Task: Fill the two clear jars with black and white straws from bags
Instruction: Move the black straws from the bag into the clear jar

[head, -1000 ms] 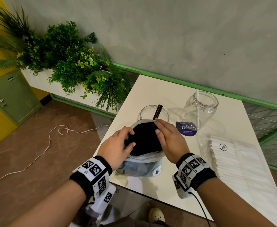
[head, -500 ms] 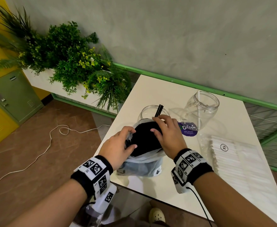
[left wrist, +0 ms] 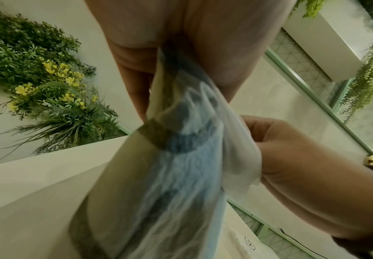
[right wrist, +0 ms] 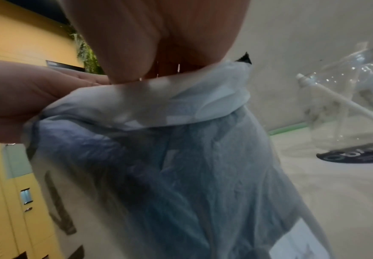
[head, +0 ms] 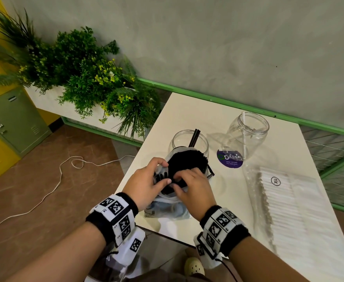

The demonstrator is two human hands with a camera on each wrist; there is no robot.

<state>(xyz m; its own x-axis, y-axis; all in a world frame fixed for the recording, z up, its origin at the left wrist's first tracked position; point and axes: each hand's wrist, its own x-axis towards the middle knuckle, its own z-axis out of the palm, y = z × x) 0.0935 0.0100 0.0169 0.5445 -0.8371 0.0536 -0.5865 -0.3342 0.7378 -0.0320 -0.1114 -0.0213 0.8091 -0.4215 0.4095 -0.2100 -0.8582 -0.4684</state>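
While both hands (head: 146, 185) grip bag (head: 168, 209) | table edge (head: 163, 231) just beside

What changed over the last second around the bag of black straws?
The right hand drew back from the far rim of the bag to its near edge and now pinches black straws there. The left hand stayed gripping the bag's rim. Both jars and the white-straw pack stayed put.
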